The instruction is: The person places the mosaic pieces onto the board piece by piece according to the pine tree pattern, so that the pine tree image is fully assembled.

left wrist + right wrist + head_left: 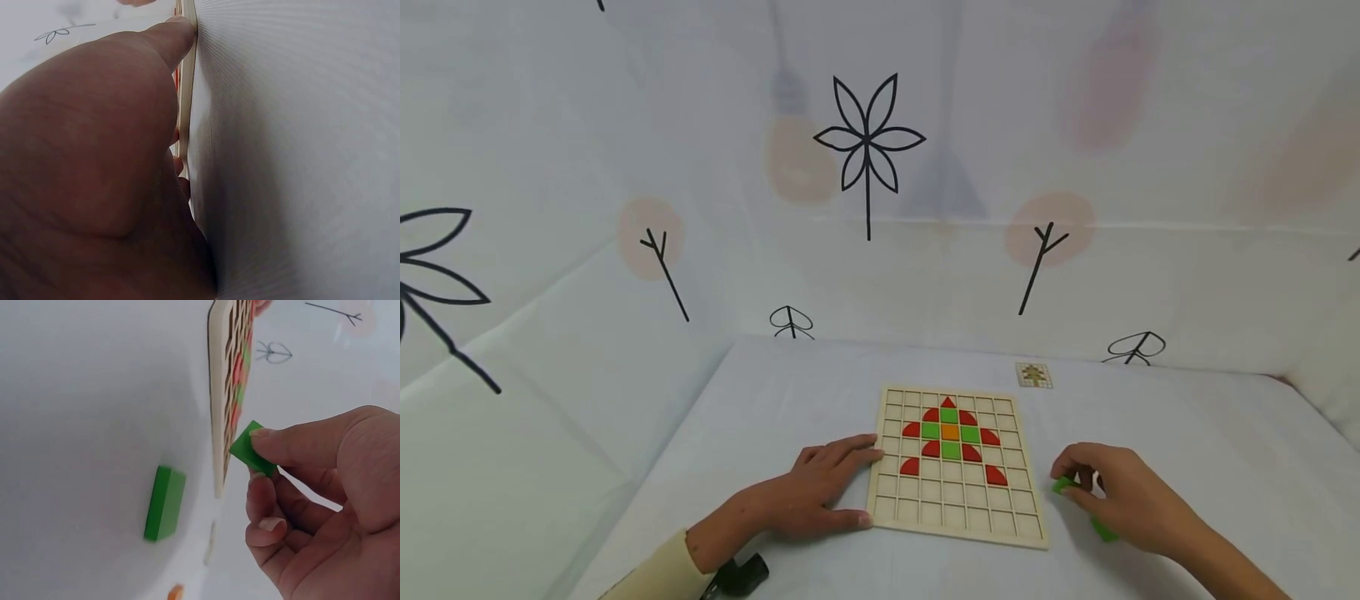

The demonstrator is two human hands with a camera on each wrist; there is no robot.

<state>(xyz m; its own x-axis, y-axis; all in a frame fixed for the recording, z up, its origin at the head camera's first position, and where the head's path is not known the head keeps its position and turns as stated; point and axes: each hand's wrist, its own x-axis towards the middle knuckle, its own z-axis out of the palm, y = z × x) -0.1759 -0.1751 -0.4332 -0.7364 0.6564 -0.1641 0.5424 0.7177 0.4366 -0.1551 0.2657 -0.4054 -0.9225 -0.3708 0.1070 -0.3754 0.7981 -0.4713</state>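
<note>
A pale wooden grid board (925, 504) lies flat on the white cloth, with red quarter-round pieces, a red triangle (948, 402), green squares (950, 451) and one orange square (950, 432) set in its cells. My left hand (816, 492) rests along the board's left edge, fingers and thumb touching it. To the right of the board, my right hand (1131, 492) pinches a green square tile (253, 449) between thumb and fingers. A second green tile (165, 503) lies on the cloth below that hand, partly hidden by it in the head view.
Behind the board's right corner lies a small pattern card (1034, 375) with a tree-like figure. A black object (741, 575) sits by the left wrist. At the bottom of the right wrist view, an orange piece (175, 592) shows. White printed cloth walls surround the table.
</note>
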